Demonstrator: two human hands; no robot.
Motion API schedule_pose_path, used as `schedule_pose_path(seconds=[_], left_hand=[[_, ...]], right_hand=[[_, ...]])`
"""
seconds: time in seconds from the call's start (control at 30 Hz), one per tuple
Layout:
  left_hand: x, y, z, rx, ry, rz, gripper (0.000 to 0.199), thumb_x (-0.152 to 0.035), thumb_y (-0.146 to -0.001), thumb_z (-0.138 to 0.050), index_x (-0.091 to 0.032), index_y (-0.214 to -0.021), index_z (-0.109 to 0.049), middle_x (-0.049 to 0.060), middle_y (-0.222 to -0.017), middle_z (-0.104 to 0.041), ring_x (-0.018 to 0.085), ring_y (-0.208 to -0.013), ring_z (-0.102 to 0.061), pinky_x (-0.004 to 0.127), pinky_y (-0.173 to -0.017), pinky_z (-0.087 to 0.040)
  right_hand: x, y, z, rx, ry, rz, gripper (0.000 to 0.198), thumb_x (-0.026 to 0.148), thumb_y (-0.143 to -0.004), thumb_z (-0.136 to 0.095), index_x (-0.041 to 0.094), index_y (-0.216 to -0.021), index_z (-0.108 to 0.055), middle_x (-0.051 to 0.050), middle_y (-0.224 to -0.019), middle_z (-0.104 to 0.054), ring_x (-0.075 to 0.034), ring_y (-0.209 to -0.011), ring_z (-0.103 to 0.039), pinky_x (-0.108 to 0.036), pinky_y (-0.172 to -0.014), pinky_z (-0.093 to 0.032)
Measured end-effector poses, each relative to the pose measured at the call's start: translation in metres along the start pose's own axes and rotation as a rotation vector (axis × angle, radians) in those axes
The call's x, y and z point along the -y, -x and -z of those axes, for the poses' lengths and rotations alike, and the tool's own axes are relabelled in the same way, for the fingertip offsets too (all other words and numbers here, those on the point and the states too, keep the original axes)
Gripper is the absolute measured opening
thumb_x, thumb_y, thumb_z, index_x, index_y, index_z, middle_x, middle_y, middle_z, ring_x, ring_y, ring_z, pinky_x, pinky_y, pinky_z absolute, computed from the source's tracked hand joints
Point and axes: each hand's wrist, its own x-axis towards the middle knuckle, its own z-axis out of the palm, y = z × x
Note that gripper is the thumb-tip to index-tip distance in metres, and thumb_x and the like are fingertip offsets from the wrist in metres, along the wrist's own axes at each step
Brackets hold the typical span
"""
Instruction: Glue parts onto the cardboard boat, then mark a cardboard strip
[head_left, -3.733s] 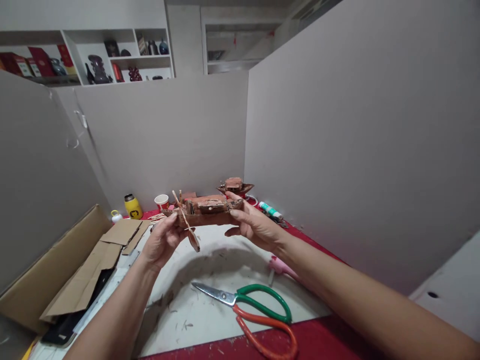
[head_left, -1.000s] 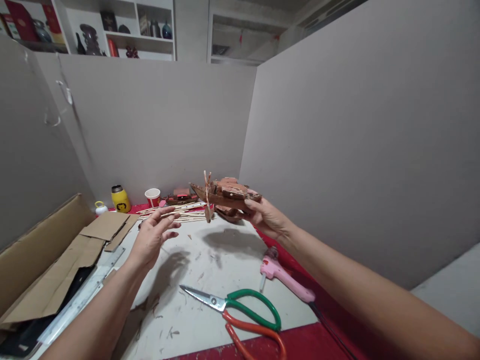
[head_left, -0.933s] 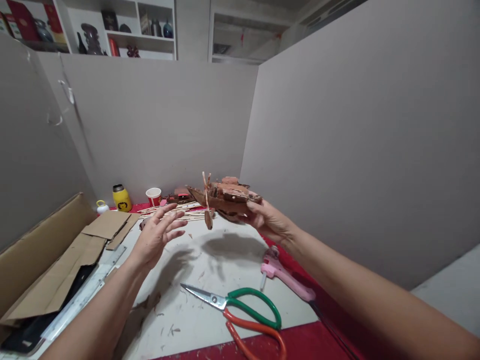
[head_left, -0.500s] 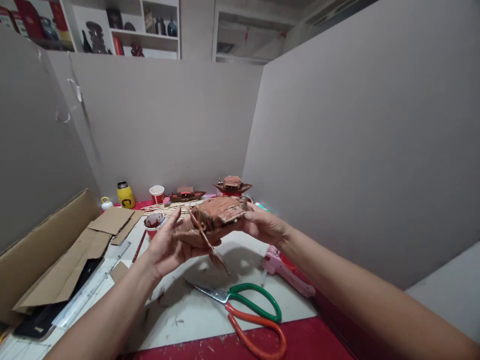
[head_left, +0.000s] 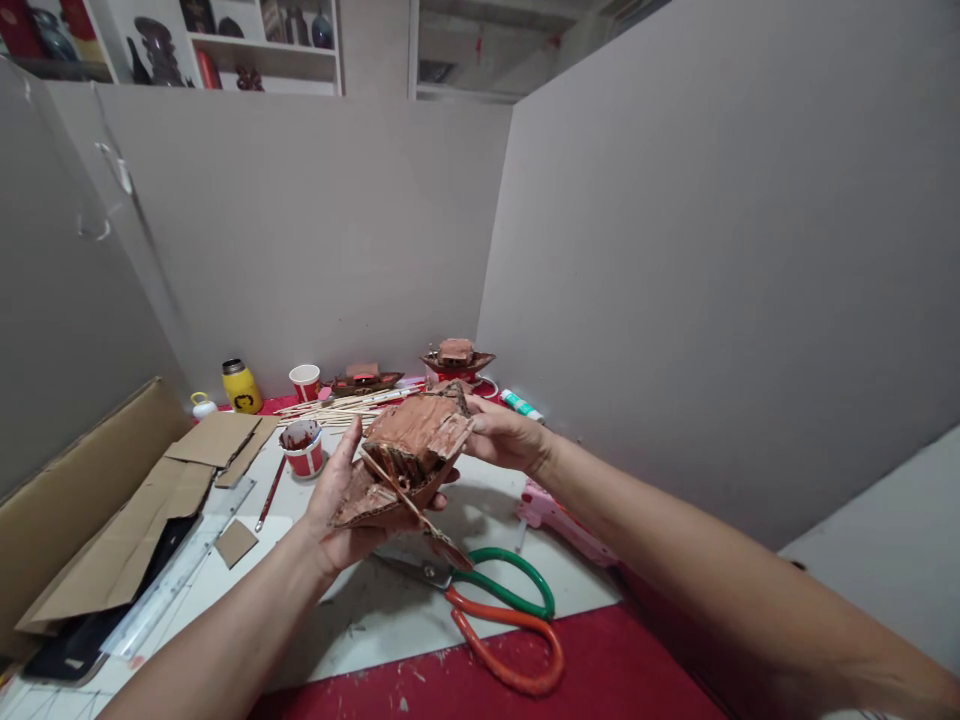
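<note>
A brown-painted cardboard model boat (head_left: 411, 432) with a roofed cabin is held above the table between both hands. My left hand (head_left: 337, 505) cups its near-left end from beneath, thumb raised along the side. At the far-right end, my right hand (head_left: 504, 432) grips the boat near the roof's edge; some of its fingers are hidden. A thin oar (head_left: 409, 503) slants down across the hull, its blade over the scissors. Below the boat lie scissors (head_left: 517, 620) with one green and one orange handle, blades partly hidden.
Two similar boats, one on the right (head_left: 457, 356) and one on the left (head_left: 365, 379), stand at the back by thin sticks (head_left: 330, 412). Left are a paint cup (head_left: 304, 458), a brush (head_left: 271, 492), a ruler (head_left: 176, 570) and cardboard (head_left: 127, 530). A pink glue gun (head_left: 562, 525) lies right.
The boat has tilted and turned, showing more of the roof top and the near deck. Its oar now reaches over the scissors. The whole view has shifted slightly.
</note>
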Motion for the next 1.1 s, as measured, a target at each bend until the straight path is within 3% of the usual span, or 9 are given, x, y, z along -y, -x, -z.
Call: schedule_pose_path(seconds=[0.1, 0.2, 0.3, 0.4, 0.47, 0.57, 0.73, 1.1], left_hand=[[-0.002, 0.001, -0.008, -0.047, -0.011, -0.007, 0.067, -0.064, -0.087, -0.046, -0.015, -0.133, -0.055, 0.018, -0.106, -0.071, 0.027, -0.069, -0.070, 0.037, -0.058, -0.053], [-0.008, 0.004, -0.015, -0.111, -0.001, -0.052, 0.064, -0.060, -0.090, -0.044, -0.015, -0.133, -0.055, 0.017, -0.106, -0.071, 0.027, -0.069, -0.070, 0.037, -0.058, -0.054], [-0.017, 0.006, -0.014, -0.141, -0.005, -0.105, 0.062, -0.059, -0.090, -0.045, -0.012, -0.127, -0.059, 0.019, -0.106, -0.071, 0.030, -0.077, -0.071, 0.038, -0.058, -0.055], [-0.028, 0.009, -0.007, -0.145, 0.012, -0.208, 0.054, -0.052, -0.093, -0.045, -0.012, -0.125, -0.060, 0.019, -0.113, -0.069, 0.034, -0.096, -0.069, 0.040, -0.066, -0.058], [-0.035, 0.011, -0.003, -0.145, 0.017, -0.248, 0.053, -0.052, -0.095, -0.040, -0.013, -0.127, -0.059, 0.019, -0.114, -0.069, 0.032, -0.092, -0.070, 0.039, -0.066, -0.058], [-0.041, 0.014, -0.002, -0.153, 0.026, -0.305, 0.057, -0.054, -0.097, -0.033, -0.014, -0.128, -0.058, 0.019, -0.107, -0.071, 0.028, -0.078, -0.072, 0.037, -0.062, -0.059], [-0.043, 0.017, -0.007, -0.190, 0.047, -0.369, 0.056, -0.052, -0.098, -0.031, -0.011, -0.124, -0.059, 0.020, -0.103, -0.071, 0.027, -0.077, -0.072, 0.033, -0.061, -0.059], [-0.042, 0.017, -0.015, -0.268, 0.049, -0.428, 0.052, -0.047, -0.099, -0.028, -0.012, -0.114, -0.063, 0.018, -0.094, -0.073, 0.026, -0.068, -0.072, 0.032, -0.056, -0.059]], right_hand=[[0.000, -0.001, -0.003, -0.003, -0.003, -0.003, 0.048, 0.039, -0.066, -0.081, 0.020, -0.108, -0.065, -0.007, -0.105, -0.072, -0.020, -0.089, -0.067, -0.031, -0.077, -0.053], [0.001, 0.001, -0.003, -0.081, 0.016, -0.002, 0.051, 0.047, -0.069, -0.078, 0.022, -0.112, -0.065, -0.008, -0.107, -0.071, -0.019, -0.087, -0.066, -0.032, -0.077, -0.053], [0.000, 0.007, -0.001, -0.283, 0.053, 0.043, 0.044, 0.047, -0.073, -0.075, 0.024, -0.109, -0.067, -0.007, -0.108, -0.069, -0.017, -0.088, -0.064, -0.029, -0.073, -0.053], [-0.003, 0.016, -0.008, -0.525, 0.105, 0.155, 0.031, 0.044, -0.073, -0.075, 0.022, -0.095, -0.071, -0.004, -0.095, -0.070, -0.014, -0.079, -0.063, -0.026, -0.068, -0.051], [-0.006, 0.023, -0.020, -0.604, 0.179, 0.219, 0.026, 0.043, -0.073, -0.076, 0.022, -0.087, -0.071, -0.003, -0.085, -0.069, -0.013, -0.073, -0.061, -0.025, -0.066, -0.049], [-0.010, 0.030, -0.043, -0.566, 0.350, 0.254, 0.022, 0.039, -0.074, -0.076, 0.023, -0.087, -0.071, -0.001, -0.083, -0.068, -0.013, -0.073, -0.060, -0.027, -0.070, -0.049], [-0.015, 0.030, -0.071, -0.402, 0.525, 0.247, 0.026, 0.036, -0.076, -0.074, 0.023, -0.098, -0.068, -0.004, -0.093, -0.066, -0.017, -0.086, -0.061, -0.034, -0.082, -0.049], [-0.015, 0.016, -0.082, -0.420, 0.529, 0.265, 0.024, 0.038, -0.082, -0.066, 0.023, -0.100, -0.067, -0.005, -0.099, -0.067, -0.018, -0.092, -0.061, -0.036, -0.085, -0.049]])
